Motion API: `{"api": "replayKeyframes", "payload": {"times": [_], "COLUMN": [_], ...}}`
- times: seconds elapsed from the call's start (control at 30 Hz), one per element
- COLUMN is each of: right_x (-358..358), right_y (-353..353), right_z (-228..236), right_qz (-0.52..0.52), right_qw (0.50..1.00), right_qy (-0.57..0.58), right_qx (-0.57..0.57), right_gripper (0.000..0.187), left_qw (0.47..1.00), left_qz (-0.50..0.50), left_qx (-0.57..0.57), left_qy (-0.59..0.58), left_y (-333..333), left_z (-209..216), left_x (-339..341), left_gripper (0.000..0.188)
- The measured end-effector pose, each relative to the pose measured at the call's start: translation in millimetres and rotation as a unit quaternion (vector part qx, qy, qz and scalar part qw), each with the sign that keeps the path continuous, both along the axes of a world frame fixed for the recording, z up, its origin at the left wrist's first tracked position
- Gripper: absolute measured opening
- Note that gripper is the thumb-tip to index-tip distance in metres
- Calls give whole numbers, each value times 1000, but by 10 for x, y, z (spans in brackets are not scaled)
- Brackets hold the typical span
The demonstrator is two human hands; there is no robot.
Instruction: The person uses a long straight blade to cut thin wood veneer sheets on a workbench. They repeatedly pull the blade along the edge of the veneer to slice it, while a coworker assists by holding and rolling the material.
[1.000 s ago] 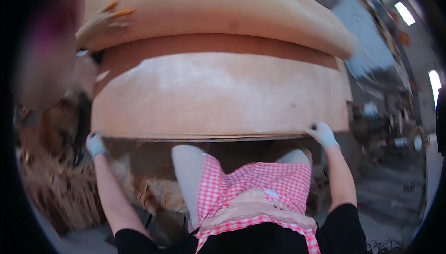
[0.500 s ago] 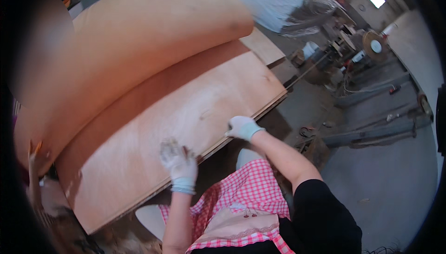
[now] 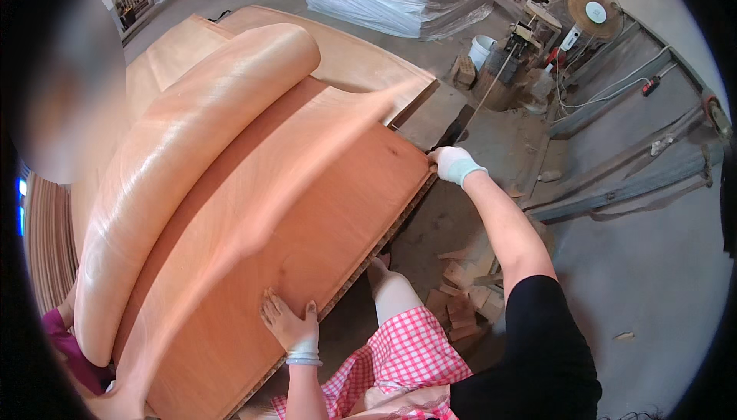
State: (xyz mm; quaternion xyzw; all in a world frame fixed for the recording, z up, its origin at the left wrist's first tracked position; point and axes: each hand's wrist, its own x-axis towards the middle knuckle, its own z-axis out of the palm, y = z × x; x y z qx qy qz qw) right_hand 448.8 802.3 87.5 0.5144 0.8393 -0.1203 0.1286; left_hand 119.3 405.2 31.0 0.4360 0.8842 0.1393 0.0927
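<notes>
The thin wood sheet (image 3: 338,228) fills the centre and left of the frame, lying over a low stack (image 3: 370,257) whose layered edge runs diagonally below it. I judge the laying-out as partway along: the near portion, toward the frame's centre, already lies mostly flat, while the far portion at left is curled into a thick roll (image 3: 180,178). Between them a pale, blurred ridge (image 3: 269,220) crosses the surface — I cannot tell whether it is a wave in this sheet or a lifted edge. What is left, as I read it, is this ridge and the roll.

The roll's long axis slants from lower left to upper right, its rounded end pointing to the upper right; ridge and near edge run roughly the same way.

I see the left hand (image 3: 289,326), gloved, at lower centre, its palm down on the sheet and its fingers spread wide, gripping nothing. The right hand (image 3: 458,165), also gloved, is right of centre at the sheet's corner with fingers bent — I cannot tell whether they pinch it or merely touch. A co-worker's purple sleeve (image 3: 75,351) shows at lower left, beside the roll.
</notes>
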Motion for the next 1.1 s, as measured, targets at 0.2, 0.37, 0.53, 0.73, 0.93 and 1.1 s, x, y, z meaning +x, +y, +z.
{"api": "replayKeyframes", "payload": {"times": [0.2, 0.37, 0.53, 0.73, 0.93, 1.1], "right_x": [380, 76, -1054, -1862, -2194, -1905], "right_y": [251, -405, -2448, -4020, -3845, -2995], "right_z": [-628, -478, -152, 474, 587, 382], "right_qz": [-287, -269, -40, 7, 226, 146], "right_qw": [944, 840, 848, 703, 895, 935], "right_qy": [134, 408, 508, 549, 337, 241], "right_qx": [87, 235, -144, -452, -183, -216], "right_gripper": [31, 23, 19, 32, 25, 19], "left_qw": [999, 987, 932, 826, 677, 732], "left_qz": [-23, 21, -88, 26, 378, 552], "left_qx": [37, -25, 292, 419, 501, 398], "left_qy": [-8, -160, -195, -375, -385, -29], "left_y": [-44, -229, -549, -1087, -2255, -4443], "left_z": [-344, 179, 547, 592, 766, 79], "left_x": [-8, 366, 675, 429, -778, -2617], "left_gripper": [61, 35, 35, 18, 10, 10]}}
